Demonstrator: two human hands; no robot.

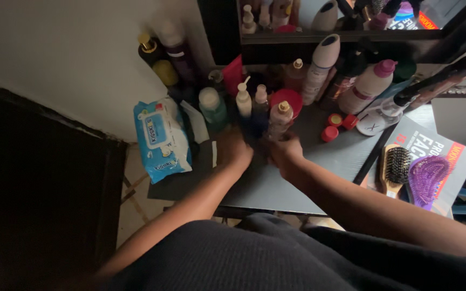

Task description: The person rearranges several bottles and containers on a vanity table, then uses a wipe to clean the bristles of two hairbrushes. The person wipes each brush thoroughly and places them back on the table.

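Grey surface (pixel 276 183). Blue and white wipes pack (pixel 161 137). Three red caps (pixel 338 125) beside a red jar (pixel 288 99). Purple brush (pixel 427 180) next to a wooden one with black bristles (pixel 396 168). White bottle, pink cap (pixel 370 84). Green bottle, white lid (pixel 212 106). Dark bottle, gold top (pixel 149 48). Yellow ball cap (pixel 165 71). Black frame (pixel 351 37) behind.

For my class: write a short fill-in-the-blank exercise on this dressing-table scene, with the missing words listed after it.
1. The pack of wipes near the left hand is mostly ____ in colour.
2. The wooden hairbrush lies beside a ____ brush.
3. Near the right hand, three small ____ caps sit on the grey table.

Missing words: blue; purple; red
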